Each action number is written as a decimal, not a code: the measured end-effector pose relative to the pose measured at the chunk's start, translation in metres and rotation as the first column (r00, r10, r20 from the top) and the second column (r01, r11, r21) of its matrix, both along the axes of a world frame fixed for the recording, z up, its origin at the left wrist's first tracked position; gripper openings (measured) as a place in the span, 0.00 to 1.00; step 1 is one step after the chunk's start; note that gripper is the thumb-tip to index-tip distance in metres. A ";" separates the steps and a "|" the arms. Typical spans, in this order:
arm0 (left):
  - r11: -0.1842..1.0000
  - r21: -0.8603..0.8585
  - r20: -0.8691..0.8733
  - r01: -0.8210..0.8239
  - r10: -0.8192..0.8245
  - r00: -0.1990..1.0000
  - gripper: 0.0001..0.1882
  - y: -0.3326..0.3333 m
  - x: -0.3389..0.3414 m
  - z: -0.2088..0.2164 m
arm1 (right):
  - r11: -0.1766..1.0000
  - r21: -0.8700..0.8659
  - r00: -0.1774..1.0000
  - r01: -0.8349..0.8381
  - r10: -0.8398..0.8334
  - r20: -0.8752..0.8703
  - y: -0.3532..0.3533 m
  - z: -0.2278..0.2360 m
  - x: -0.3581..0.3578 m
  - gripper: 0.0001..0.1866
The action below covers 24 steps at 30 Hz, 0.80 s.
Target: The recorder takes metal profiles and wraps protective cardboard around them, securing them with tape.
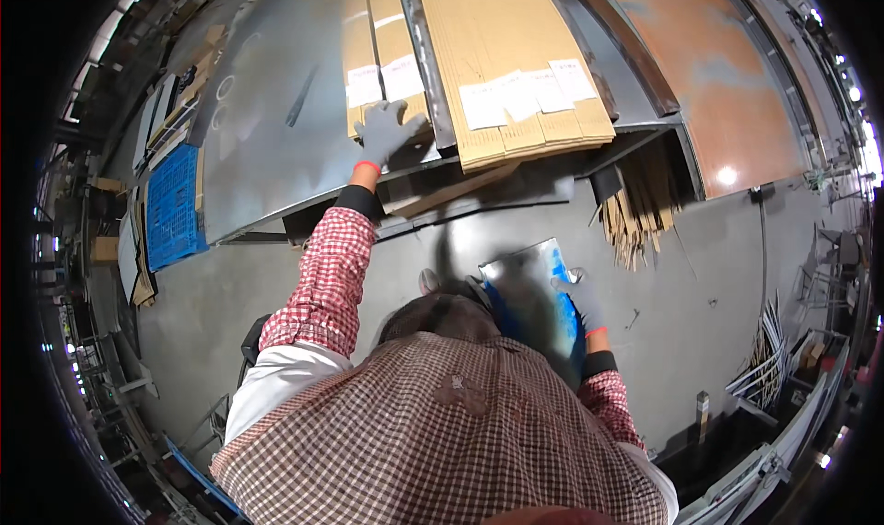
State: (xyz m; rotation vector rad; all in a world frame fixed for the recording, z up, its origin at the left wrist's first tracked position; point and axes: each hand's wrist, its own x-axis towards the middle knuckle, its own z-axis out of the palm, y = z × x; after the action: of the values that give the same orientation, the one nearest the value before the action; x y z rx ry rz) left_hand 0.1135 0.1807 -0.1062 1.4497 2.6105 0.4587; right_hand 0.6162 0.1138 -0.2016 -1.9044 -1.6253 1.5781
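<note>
My left hand (387, 132), in a grey glove with a red cuff, reaches to the near end of a stack of narrow cardboard strips (389, 39). Its fingers are spread over the labelled end, gripping nothing. White paper labels (401, 77) lie on the strips just beyond my fingertips. Low at my right side, my right hand (582, 301), gloved the same way, is closed on the edge of a flat panel (527, 290). The panel is shiny grey with bright blue along its sides. It hangs tilted beside my body, and its lower part blurs into shadow.
Wider cardboard sheets (511, 37) with white labels lie right of a dark metal bar (427, 64) on the metal table (262, 110). Cardboard strips (635, 207) hang below the table. A blue plastic crate (175, 207) stands left; metal rods (766, 355) lean at right.
</note>
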 end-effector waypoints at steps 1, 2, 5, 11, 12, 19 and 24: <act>0.975 0.222 -0.014 0.023 -0.020 1.000 0.30 -0.005 -0.012 -0.007 | 0.996 0.027 0.994 -0.082 0.080 0.070 0.012 0.011 -0.003 0.23; 0.900 0.433 -0.035 0.048 -0.036 0.999 0.26 -0.011 -0.023 -0.014 | 0.985 0.049 0.977 -0.166 0.157 0.142 0.023 0.022 -0.008 0.24; 0.896 0.430 0.392 -0.112 -0.073 0.917 0.19 -0.033 0.055 0.000 | 0.679 0.622 0.902 -0.391 0.145 0.408 0.069 0.042 -0.013 0.13; 0.961 0.038 0.946 -0.273 -0.123 -0.301 0.26 -0.022 0.115 -0.052 | 0.229 0.847 0.857 -0.480 0.330 0.396 0.189 0.126 -0.204 0.07; 0.963 -0.045 0.914 -0.266 -0.067 -0.400 0.26 -0.017 0.107 -0.055 | 0.030 0.950 0.891 -0.312 0.357 0.281 0.197 0.124 -0.233 0.06; 0.901 -0.039 0.954 -0.432 -0.095 -0.285 0.21 0.006 0.126 -0.089 | 0.037 0.814 0.777 -0.580 0.328 0.538 0.234 0.078 -0.243 0.05; 0.863 0.061 0.915 -0.502 -0.249 -0.316 0.19 -0.001 0.134 -0.077 | 0.027 0.798 0.756 -0.603 0.341 0.559 0.229 0.080 -0.247 0.07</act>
State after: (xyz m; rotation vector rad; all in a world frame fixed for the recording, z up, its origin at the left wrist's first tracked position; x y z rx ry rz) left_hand 0.2474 0.1795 -0.1831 0.1100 1.0105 1.5668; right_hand 0.3691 0.3432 -0.1216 -0.7544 -2.5860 0.0085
